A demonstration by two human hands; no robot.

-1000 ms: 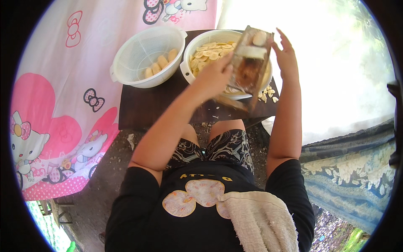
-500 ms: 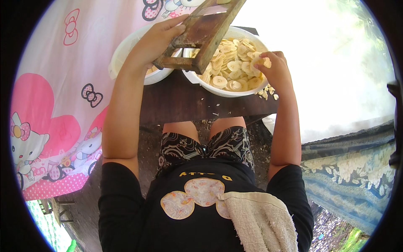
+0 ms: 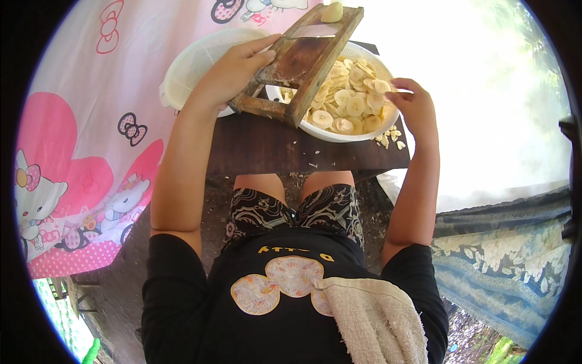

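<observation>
Pink printed cloth [image 3: 66,200] hangs beyond the left hand [image 3: 230,76], and a dark table [image 3: 273,148] lies below its fingers. These grip one side of a tilted wooden slicer [image 3: 306,57], which extends to their right, a banana piece [image 3: 332,13] near its far end. The right hand [image 3: 418,108] has bent fingers beside banana slices [image 3: 348,100] heaped in a white bowl [image 3: 341,139]; whether they pinch one, I cannot tell.

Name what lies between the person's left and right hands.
Head view: from left hand to right hand, the wooden slicer, then banana slices in a white colander.
</observation>
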